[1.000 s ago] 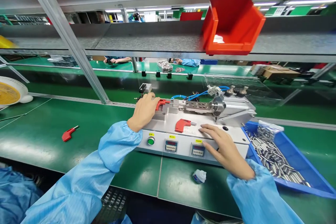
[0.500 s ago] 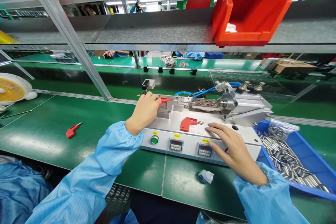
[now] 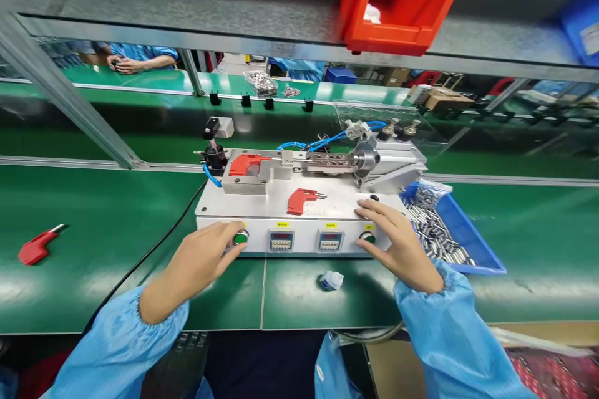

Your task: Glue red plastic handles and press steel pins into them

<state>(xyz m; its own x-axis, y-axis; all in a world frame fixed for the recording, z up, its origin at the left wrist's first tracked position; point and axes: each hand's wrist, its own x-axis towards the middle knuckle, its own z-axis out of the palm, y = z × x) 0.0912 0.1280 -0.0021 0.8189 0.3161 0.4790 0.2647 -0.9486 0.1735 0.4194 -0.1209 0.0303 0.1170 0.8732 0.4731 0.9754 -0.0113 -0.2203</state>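
My left hand [image 3: 199, 259] is at the front left of a metal bench machine [image 3: 234, 206], fingers stretched around a green push button [image 3: 240, 237]. At the right end, my right hand [image 3: 400, 243] rests with fingers spread on the top edge, thumb by a second green button [image 3: 367, 237]. Neither hand holds anything; whether a button is pressed I cannot tell. A red pistol-shaped plastic part [image 3: 243, 164] lies in the metal fixture, its tip pointing to the clamp rail [image 3: 330, 163]. Another red part with a metal pin [image 3: 299, 201] lies on the machine's top.
A third red part [image 3: 36, 248] lies on the green bench at left. A small white bottle [image 3: 332, 280] is in front of the machine. Metal pins fill a blue bin [image 3: 482, 255] at right. Overhead is a shelf with a red bin [image 3: 397, 37]. A co-worker's hands [image 3: 126, 65] show beyond.
My left hand has left the red part in the fixture and come down to the left button. My right hand has shifted to the right button. The view has tilted down and turned right.
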